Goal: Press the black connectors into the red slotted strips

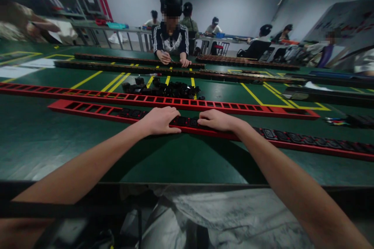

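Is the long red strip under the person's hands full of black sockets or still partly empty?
Partly empty. The near red strip has bare slots at its left end; black sockets fill it rightward.

Bare forearms — no sleeves, ringless hands (189,120)

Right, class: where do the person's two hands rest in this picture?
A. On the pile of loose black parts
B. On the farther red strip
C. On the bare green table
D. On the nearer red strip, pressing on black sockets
D: the left hand and right hand both lie on the nearer red strip, over its black sockets.
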A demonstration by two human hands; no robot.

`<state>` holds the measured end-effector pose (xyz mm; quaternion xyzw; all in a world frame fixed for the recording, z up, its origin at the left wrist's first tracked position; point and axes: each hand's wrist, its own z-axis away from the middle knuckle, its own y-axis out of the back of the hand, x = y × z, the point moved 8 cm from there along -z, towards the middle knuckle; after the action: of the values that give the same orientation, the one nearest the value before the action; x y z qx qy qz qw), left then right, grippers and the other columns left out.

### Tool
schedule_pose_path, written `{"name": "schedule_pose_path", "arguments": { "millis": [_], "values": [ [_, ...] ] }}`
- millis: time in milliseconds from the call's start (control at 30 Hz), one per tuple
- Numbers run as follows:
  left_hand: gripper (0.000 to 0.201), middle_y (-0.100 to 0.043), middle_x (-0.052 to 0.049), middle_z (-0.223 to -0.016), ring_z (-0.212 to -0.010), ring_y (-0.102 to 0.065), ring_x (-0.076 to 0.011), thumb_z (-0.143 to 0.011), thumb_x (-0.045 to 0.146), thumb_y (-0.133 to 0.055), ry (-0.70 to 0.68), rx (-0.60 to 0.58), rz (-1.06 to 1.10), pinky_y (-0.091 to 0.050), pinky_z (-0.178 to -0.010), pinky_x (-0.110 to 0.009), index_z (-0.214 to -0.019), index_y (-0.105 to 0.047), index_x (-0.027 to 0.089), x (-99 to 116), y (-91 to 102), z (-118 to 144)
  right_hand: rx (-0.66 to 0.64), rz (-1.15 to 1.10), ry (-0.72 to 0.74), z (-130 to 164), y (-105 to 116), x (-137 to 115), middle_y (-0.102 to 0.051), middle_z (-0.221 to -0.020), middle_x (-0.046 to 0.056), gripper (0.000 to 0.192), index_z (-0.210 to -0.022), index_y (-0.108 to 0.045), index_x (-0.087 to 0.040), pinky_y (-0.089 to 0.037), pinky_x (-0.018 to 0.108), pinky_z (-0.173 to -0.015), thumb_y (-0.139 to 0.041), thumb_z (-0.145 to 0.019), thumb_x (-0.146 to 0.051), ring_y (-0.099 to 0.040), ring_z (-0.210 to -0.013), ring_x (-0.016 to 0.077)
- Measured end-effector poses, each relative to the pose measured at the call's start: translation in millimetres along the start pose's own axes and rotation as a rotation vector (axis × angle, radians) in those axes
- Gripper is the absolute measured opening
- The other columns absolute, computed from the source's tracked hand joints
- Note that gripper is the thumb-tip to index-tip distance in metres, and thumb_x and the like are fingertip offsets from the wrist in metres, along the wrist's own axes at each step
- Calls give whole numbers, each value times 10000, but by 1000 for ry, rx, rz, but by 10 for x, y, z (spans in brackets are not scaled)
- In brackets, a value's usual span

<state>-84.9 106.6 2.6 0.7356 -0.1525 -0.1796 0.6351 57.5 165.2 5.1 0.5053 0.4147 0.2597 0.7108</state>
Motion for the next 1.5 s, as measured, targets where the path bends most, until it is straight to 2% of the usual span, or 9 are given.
{"name": "schedule_pose_path", "arguments": {
  "millis": [400, 733, 1500],
  "values": [
    [563, -649, -79, -1118, -1045, -600, -253, -819, 670, -510, 57, -28, -13, -436, -724, -313, -1123, -571, 200, -35, -12, -4, 8, 15, -37, -1, -14, 23, -610, -821, 48, 479, -801, -541, -194, -334, 276, -623, -382, -925, -628, -527, -694, 165],
    [548, -649, -81, -1087, -990, -611, -240, -830, 661, -510, -3, -32, 33, -439, -742, -313, -1079, -583, 178, -35, -16, -15, 20, 28, -25, 2, -10, 2, -618, -824, 55, 468, -797, -545, -190, -337, 281, -629, -386, -932, -609, -522, -697, 166],
    [542, -649, -82, -1108, -1021, -606, -241, -831, 634, -538, -11, -50, 66, -439, -771, -309, -1117, -589, 176, -44, -13, -12, 44, 57, -12, 1, -1, -18, -626, -825, 62, 489, -809, -564, -185, -331, 281, -613, -378, -934, -619, -523, -686, 166]
  ]
}}
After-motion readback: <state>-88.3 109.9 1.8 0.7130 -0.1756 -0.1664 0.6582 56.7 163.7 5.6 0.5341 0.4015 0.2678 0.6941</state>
